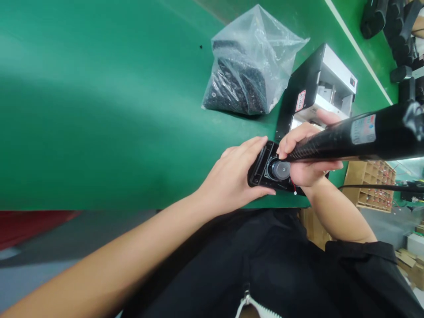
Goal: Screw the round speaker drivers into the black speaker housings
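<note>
A black plastic housing (259, 171) with a round speaker (278, 169) set in it lies near the table's front edge. My left hand (236, 170) is closed around its left end, fingers on the far side and thumb on the near side. With my right hand (308, 170) I grip a black electric screwdriver (334, 141), its tip pointing down at the housing beside the speaker. The tip itself is hidden by my fingers. A short red wire with a small white connector (295, 193) hangs out near my right hand.
A clear plastic bag (245, 75) of small black parts rests beyond the housing. Right of it stands a black and silver machine (300, 88). A divided cardboard box (371, 185) with wired parts is at the right, and black cases (374, 17) lie at the far right.
</note>
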Demonstrator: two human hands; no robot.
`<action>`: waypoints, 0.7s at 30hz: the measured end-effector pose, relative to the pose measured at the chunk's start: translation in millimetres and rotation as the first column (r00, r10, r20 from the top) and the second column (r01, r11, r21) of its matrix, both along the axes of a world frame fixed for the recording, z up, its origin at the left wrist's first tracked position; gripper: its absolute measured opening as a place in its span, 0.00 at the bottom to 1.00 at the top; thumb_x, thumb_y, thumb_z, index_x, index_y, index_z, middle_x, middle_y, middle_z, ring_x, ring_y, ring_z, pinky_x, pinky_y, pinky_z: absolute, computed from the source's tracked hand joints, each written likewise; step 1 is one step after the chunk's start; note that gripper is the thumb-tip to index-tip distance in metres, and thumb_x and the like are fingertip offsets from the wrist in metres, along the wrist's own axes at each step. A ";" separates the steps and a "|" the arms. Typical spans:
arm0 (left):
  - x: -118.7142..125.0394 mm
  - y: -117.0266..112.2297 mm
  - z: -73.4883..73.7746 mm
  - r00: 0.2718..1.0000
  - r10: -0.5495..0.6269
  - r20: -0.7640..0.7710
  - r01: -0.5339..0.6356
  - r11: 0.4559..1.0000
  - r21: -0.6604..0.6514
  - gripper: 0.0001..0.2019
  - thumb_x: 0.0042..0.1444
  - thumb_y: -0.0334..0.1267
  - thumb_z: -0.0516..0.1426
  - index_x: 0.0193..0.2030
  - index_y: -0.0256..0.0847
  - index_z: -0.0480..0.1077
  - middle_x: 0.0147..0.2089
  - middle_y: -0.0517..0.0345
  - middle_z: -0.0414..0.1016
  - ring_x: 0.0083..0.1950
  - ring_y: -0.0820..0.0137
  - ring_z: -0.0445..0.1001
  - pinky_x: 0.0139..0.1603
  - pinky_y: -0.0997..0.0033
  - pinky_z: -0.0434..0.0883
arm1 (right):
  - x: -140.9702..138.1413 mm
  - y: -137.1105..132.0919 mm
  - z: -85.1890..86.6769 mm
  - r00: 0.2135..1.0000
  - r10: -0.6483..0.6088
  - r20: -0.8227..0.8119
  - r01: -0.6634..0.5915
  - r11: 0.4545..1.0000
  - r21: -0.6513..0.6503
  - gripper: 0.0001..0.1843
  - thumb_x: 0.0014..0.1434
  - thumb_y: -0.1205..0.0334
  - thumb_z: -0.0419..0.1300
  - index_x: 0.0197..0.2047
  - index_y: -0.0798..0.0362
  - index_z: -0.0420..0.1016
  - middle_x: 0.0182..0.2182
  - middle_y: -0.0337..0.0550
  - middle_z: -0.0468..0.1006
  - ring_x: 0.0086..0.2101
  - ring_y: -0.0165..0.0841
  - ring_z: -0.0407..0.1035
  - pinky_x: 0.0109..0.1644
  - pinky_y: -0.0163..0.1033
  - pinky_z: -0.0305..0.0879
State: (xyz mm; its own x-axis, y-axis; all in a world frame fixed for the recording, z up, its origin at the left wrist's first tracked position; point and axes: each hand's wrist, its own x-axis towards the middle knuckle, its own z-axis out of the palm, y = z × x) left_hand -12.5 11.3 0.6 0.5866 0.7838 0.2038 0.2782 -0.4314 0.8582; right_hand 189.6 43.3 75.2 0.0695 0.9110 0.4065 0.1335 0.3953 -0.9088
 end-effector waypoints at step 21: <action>-3.3 0.3 6.7 0.996 0.021 -0.089 -0.023 1.000 -0.021 0.65 0.62 0.75 0.75 0.93 0.41 0.55 0.90 0.30 0.67 0.91 0.33 0.67 0.87 0.32 0.73 | 15.7 -29.7 110.7 0.950 -0.272 -0.153 0.292 0.948 0.126 0.27 0.75 0.27 0.58 0.58 0.32 0.91 0.31 0.32 0.75 0.23 0.30 0.73 0.30 0.41 0.83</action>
State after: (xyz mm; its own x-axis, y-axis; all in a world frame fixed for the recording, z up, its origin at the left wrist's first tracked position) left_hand -15.8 11.6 7.3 0.5846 0.8002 0.1343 0.3628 -0.4058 0.8389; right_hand 205.3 13.7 185.8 0.3774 0.7778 0.5025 0.1413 0.4879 -0.8614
